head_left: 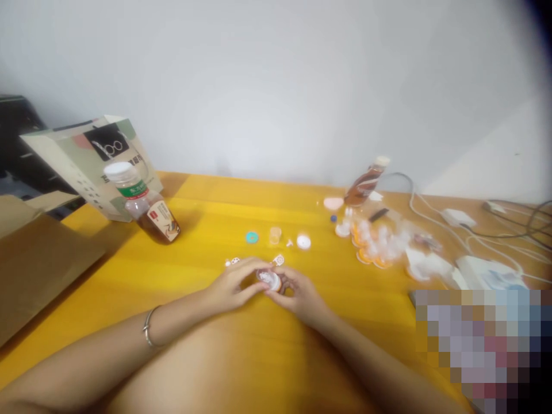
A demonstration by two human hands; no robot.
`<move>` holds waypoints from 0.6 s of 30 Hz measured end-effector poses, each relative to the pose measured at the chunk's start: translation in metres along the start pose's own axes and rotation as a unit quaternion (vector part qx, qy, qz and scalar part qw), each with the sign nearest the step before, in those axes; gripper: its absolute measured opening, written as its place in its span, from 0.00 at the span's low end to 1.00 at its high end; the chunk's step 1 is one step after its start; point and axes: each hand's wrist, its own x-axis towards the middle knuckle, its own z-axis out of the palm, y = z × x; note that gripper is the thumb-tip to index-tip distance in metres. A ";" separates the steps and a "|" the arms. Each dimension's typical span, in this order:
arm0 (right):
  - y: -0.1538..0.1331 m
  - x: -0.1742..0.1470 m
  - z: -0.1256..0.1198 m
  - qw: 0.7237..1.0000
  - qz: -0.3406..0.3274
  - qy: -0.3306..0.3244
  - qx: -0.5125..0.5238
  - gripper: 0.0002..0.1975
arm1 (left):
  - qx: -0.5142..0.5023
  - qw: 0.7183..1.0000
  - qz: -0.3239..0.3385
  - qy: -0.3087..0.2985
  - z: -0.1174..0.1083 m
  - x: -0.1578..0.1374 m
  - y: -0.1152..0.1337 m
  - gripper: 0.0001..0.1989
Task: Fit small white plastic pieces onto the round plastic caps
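Pinching a small round white-and-orange piece [270, 280] between both hands, right over the middle of the yellow wood-look table [215, 213]. Left hand [237, 284] has thumb and fingers closed around its left side, right hand [298, 293] has the other side, fingers curled in; too blurry to make out the exact grip, tbh. Just past the fingertips there's a white cutout piece [279, 260]. A bit farther back sit a teal disc [252, 237], a little see-through orangey cup [275, 235] and a white disc [303, 242], all loosely in a row. Off to the right, a pile of orange-and-white pieces [374, 244] sits near a brown-labelled bottle [366, 183]. Over on the left, a green-labelled tea bottle [142, 201] stands in front of a printed paper bag [92, 167].
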 end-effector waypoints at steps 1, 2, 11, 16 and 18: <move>0.000 0.000 0.000 1.000 -0.002 0.001 -0.003 0.13 | -0.005 1.000 -0.012 -0.003 0.001 0.000 -0.001 0.17; 0.000 0.000 -0.001 1.000 -0.003 0.001 -0.007 0.13 | -0.013 1.000 -0.024 -0.002 0.001 0.000 -0.001 0.17; -0.018 -0.003 -0.003 0.991 -0.045 0.023 -0.126 0.14 | -0.068 0.986 -0.116 0.103 0.012 -0.005 0.005 0.12; -0.021 -0.005 -0.002 0.989 -0.033 0.021 -0.140 0.13 | -0.091 0.981 -0.126 0.118 0.016 -0.008 0.005 0.12; -0.020 -0.004 -0.002 0.993 -0.013 0.003 -0.121 0.11 | -0.114 0.979 -0.131 0.103 0.014 -0.008 0.005 0.12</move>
